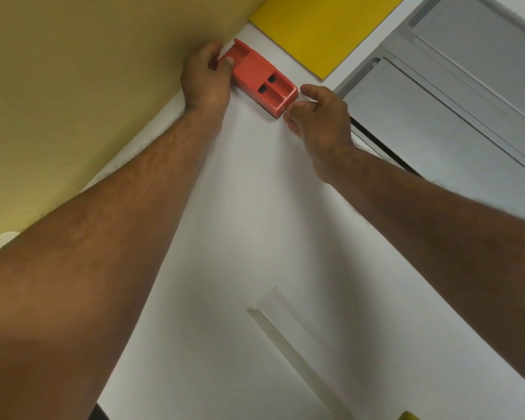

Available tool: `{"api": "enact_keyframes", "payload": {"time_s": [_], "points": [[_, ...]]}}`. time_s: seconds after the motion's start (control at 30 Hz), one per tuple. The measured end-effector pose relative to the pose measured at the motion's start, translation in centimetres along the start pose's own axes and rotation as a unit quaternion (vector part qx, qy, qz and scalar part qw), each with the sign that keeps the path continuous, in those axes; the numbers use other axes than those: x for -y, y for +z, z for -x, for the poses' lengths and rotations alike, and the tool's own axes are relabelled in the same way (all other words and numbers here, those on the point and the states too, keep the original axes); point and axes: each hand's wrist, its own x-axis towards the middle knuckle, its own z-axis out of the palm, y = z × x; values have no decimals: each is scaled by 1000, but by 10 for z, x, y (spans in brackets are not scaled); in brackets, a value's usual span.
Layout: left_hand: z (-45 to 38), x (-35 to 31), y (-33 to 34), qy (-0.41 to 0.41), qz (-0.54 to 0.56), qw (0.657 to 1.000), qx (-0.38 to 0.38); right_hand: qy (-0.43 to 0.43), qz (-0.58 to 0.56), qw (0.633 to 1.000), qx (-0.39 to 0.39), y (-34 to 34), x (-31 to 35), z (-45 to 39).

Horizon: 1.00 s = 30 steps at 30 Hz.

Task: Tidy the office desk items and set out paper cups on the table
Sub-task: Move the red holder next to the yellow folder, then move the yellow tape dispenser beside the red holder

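Observation:
A red plastic desk organiser (259, 77) with several compartments lies on the white desk (255, 222), close to the olive wall. My left hand (206, 77) grips its far end, thumb on top of the rim. My right hand (319, 116) is at its near end, fingers curled, with the fingertips touching or almost touching the corner. No paper cups are in view.
A yellow board (319, 28) lies at the back of the desk. Grey cabinet drawers (455, 95) stand to the right. A clear plastic strip (291, 338) lies on the desk near me. A small yellow object (409, 416) peeks in at the bottom edge.

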Motion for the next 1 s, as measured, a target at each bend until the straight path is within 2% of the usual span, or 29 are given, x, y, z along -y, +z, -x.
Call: {"api": "enact_keyframes", "payload": {"time_s": [0.2, 0.37, 0.5, 0.8, 1.0], "points": [[49, 6, -11, 5, -28, 999, -19, -19, 32, 999, 20, -20, -11, 27], [111, 15, -24, -16, -46, 999, -22, -38, 104, 994, -4, -68, -39, 81], [172, 23, -36, -29, -51, 998, -4, -18, 157, 987, -32, -115, -61, 137], [324, 35, -77, -108, -56, 992, -14, 25, 240, 970, -40, -201, -105, 269], [448, 44, -78, -180, -16, 983, 17, 43, 217, 974, -40, -215, -123, 327]]}}
